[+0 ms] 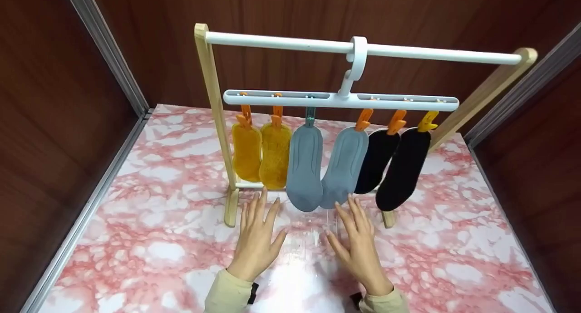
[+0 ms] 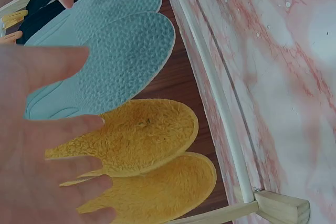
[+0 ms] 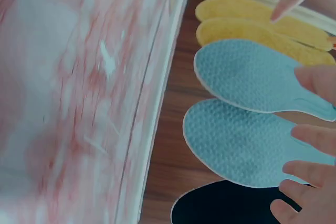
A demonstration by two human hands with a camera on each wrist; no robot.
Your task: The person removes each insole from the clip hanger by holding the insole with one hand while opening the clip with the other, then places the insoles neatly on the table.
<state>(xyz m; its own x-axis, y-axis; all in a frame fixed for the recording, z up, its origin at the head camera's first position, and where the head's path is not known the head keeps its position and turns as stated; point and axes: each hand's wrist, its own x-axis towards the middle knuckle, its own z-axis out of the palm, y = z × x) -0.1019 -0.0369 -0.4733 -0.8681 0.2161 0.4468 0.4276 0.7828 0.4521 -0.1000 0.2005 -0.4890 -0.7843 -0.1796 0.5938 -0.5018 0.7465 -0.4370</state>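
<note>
Pairs of insoles hang by small clips from a white hanger [image 1: 290, 98]. Fuzzy yellow insoles [image 1: 275, 156] are at the left, dimpled blue-grey insoles [image 1: 305, 168] in the middle, black insoles [image 1: 404, 168] at the right. My left hand [image 1: 256, 240] is held with fingers spread, in front of and below the yellow pair. My right hand [image 1: 361, 245] is spread likewise, its fingertips near the lower end of the right blue-grey insole; whether they touch it I cannot tell. Both hands hold nothing. In the right wrist view, the right fingers [image 3: 315, 140] overlap the blue-grey insoles.
The hanger hooks over the white top rail [image 1: 281, 42] of a rack with wooden side posts [image 1: 213, 100]. Orange, green and yellow clips [image 1: 310, 115] line the hanger. Under the rack lies a pink-and-white marbled tabletop [image 1: 150, 204]. Dark wood panels [image 1: 150, 13] enclose the back and sides.
</note>
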